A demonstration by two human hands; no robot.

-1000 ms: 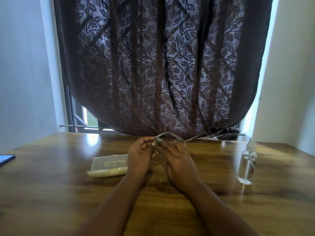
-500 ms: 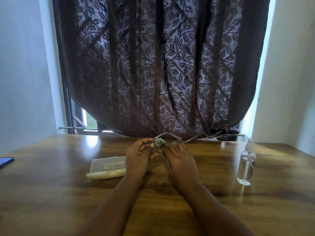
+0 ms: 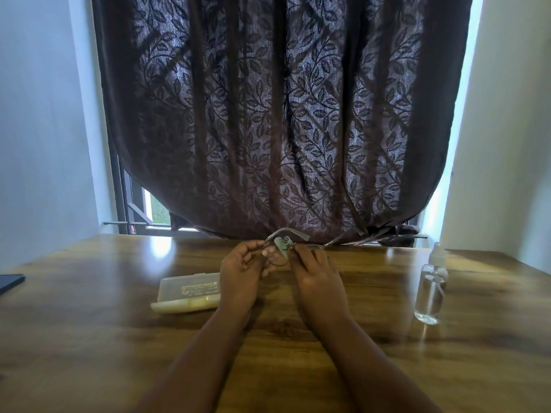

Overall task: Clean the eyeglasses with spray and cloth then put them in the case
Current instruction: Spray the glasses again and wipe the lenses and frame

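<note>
Two hands meet near the desk's point(image 3: 89, 338) far edge. Left of them lies the shut case point(image 3: 187, 292). The left hand point(image 3: 241, 278) pinches the eyeglasses point(image 3: 287, 233); the right hand point(image 3: 319, 278) rubs a cloth point(image 3: 282, 245) on them. The spray bottle point(image 3: 430, 289) stands rightmost. Wiping seems underway; opening the case likely follows.

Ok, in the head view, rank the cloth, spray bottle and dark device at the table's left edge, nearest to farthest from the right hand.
1. Cloth: at the right hand's fingertips.
2. Spray bottle: standing to its right.
3. Dark device: far left edge, beyond the left hand.
</note>
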